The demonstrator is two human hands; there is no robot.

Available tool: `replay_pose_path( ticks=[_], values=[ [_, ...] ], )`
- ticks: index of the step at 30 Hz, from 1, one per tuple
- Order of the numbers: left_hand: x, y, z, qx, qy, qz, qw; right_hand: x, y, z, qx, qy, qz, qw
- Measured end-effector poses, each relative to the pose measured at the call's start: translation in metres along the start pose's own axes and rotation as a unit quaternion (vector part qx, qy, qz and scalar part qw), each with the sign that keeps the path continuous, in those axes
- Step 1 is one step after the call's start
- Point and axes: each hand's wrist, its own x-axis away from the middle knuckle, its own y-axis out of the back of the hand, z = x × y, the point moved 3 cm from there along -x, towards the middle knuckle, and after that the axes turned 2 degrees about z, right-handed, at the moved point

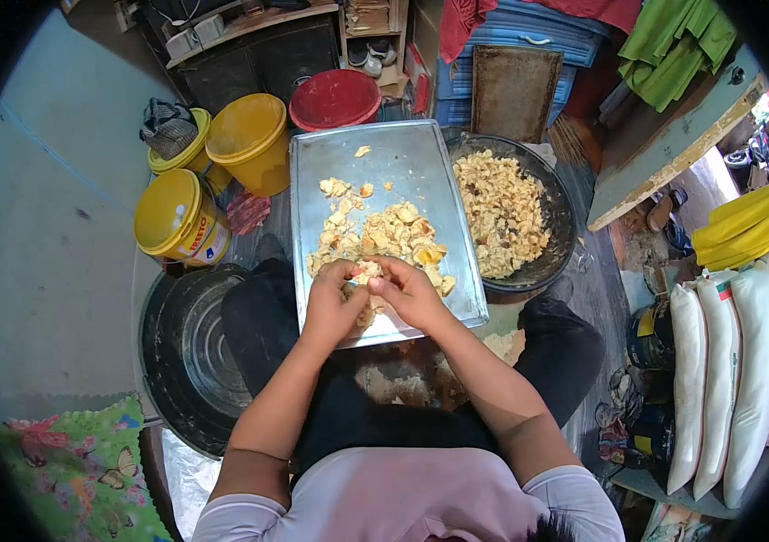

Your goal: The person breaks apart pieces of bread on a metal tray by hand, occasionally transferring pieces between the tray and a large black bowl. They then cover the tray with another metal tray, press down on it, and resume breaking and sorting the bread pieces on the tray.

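Head view: closest to me, my left hand (330,296) and right hand (411,294) met over the near end of the metal tray (312,163), the fingers of both pinched on one crumbly piece (368,270) between them. The heap of pale pieces (395,233) lay on that tray just beyond my fingertips, straight ahead, and the tray's long axis ran away from me. Farther out, past the tray's right edge, the dark basin (566,221) held many broken bits (502,208), with my right hand the nearer to it.
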Motion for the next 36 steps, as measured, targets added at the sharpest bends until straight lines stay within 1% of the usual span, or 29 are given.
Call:
replay_pose_path(
  ticks=[1,2,4,5,6,7,8,10,11,12,13,14,16,17,19,20,21,22,23,24,25,26,27,28,29,30,32,36],
  values=[
    [0.000,-0.001,0.004,0.045,0.039,0.008,0.998,-0.002,-0.004,-0.009,-0.139,-0.087,0.019,0.986],
    [0.000,-0.003,0.008,0.044,0.039,0.007,0.998,-0.003,-0.003,-0.013,-0.139,-0.086,0.020,0.986],
    [0.003,-0.008,0.016,0.161,0.093,0.031,0.982,-0.007,0.000,-0.013,-0.125,-0.096,0.017,0.987],
    [0.004,-0.009,0.019,0.161,0.095,0.031,0.982,-0.009,0.001,-0.016,-0.124,-0.097,0.018,0.987],
    [0.004,-0.011,0.021,0.211,0.130,0.048,0.968,-0.011,0.003,-0.016,-0.001,-0.061,0.012,0.998],
    [0.005,-0.013,0.024,0.260,0.165,0.064,0.949,-0.011,0.004,-0.016,0.122,-0.023,0.006,0.992],
    [0.006,-0.015,0.026,0.261,0.166,0.064,0.949,-0.010,0.005,-0.017,0.123,-0.024,0.007,0.992],
    [0.005,-0.015,0.026,0.158,0.155,0.066,0.973,-0.010,0.005,-0.013,0.185,-0.021,0.008,0.983],
    [0.005,-0.014,0.026,0.159,0.155,0.066,0.973,-0.010,0.006,-0.012,0.185,-0.022,0.008,0.982],
    [0.002,-0.006,0.014,0.037,0.119,0.054,0.991,-0.010,0.007,-0.011,0.208,-0.016,-0.010,0.978],
    [0.001,-0.001,0.006,-0.086,0.082,0.043,0.992,-0.010,0.008,-0.009,0.229,-0.011,-0.027,0.973],
    [0.000,0.000,0.006,-0.085,0.085,0.043,0.992,-0.011,0.009,-0.006,0.229,-0.013,-0.026,0.973],
    [-0.003,0.003,0.004,-0.180,0.043,0.019,0.983,-0.013,0.012,0.002,0.275,-0.085,-0.032,0.957],
    [-0.004,0.004,0.006,-0.179,0.044,0.020,0.983,-0.013,0.012,0.005,0.275,-0.087,-0.032,0.957],
    [-0.006,0.007,0.005,-0.255,-0.030,0.017,0.966,-0.014,0.012,0.011,0.302,-0.046,-0.032,0.952],
    [-0.005,0.006,0.005,-0.250,-0.008,0.009,0.968,-0.015,0.012,0.009,0.302,-0.048,-0.032,0.952],
    [-0.004,0.006,0.006,-0.249,-0.007,0.010,0.968,-0.016,0.011,0.005,0.304,-0.050,0.000,0.951],
    [-0.002,0.006,0.005,-0.256,-0.044,0.008,0.966,-0.016,0.009,0.002,0.305,-0.053,0.032,0.950],
    [0.001,0.006,0.004,-0.263,-0.081,0.006,0.961,-0.014,0.009,0.002,0.304,-0.055,0.032,0.950],
    [0.005,0.006,0.005,-0.262,-0.080,0.007,0.962,-0.010,0.009,0.005,0.333,0.007,0.031,0.942],
    [0.009,0.003,0.007,-0.237,-0.091,0.060,0.965,-0.005,0.008,0.009,0.360,0.070,0.029,0.930],
    [0.014,0.001,0.008,-0.211,-0.102,0.114,0.966,0.001,0.010,0.011,0.359,0.068,0.029,0.930],
    [0.018,0.000,0.008,-0.210,-0.101,0.115,0.966,0.009,0.014,0.015,0.361,0.040,0.016,0.931],
    [0.022,-0.004,0.008,-0.219,-0.116,0.135,0.959,0.018,0.018,0.016,0.363,0.012,0.004,0.932],
    [0.026,-0.006,0.008,-0.228,-0.130,0.155,0.952,0.026,0.020,0.015,0.363,0.011,0.006,0.932],
    [0.027,-0.008,0.012,-0.226,-0.122,0.174,0.951,0.036,0.022,0.015,0.397,0.018,0.020,0.918],
    [0.030,-0.010,0.015,-0.224,-0.121,0.177,0.951,0.051,0.019,0.016,0.445,0.025,0.030,0.895],
    [0.033,-0.009,0.011,-0.223,-0.132,0.186,0.948,0.062,0.020,0.002,0.458,0.045,0.002,0.888]
  ],
)
